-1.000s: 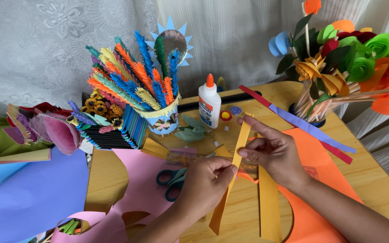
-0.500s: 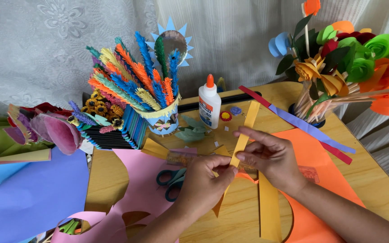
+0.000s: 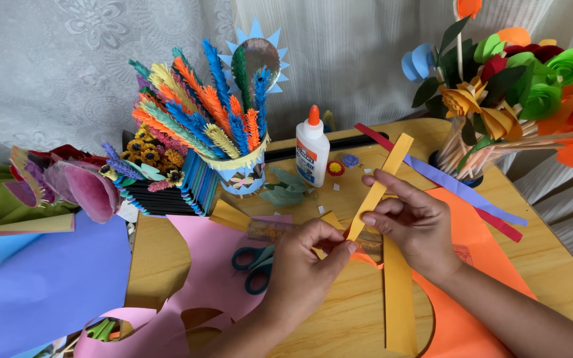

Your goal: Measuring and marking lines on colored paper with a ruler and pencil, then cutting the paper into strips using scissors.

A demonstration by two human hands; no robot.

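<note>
Holding one yellow paper strip (image 3: 381, 182) between them, both hands work above the wooden surface (image 3: 167, 258): left hand (image 3: 310, 262) pinches the strip's lower end between thumb and fingertips, right hand (image 3: 412, 222) grips it just above, fingers closed along its edge. Strip slants up and away to the right, top end free, above the hands. Count on the surface: one glue bottle (image 3: 312, 154), white with orange cap, upright behind the strip; one pair of teal-handled scissors (image 3: 254, 263), just left of the left hand, lying on one pink sheet (image 3: 200, 265) with cut-outs; one orange sheet (image 3: 462, 311) under the right forearm; one further yellow strip (image 3: 398, 298) lying flat below the hands; one blue strip (image 3: 462, 189) and one red strip (image 3: 499, 225) crossing to the right. One cup of fringed paper stems (image 3: 240, 169) stands at left rear; one vase of paper flowers (image 3: 499, 86) at right rear. Ruler partly hidden under the hands.
</note>
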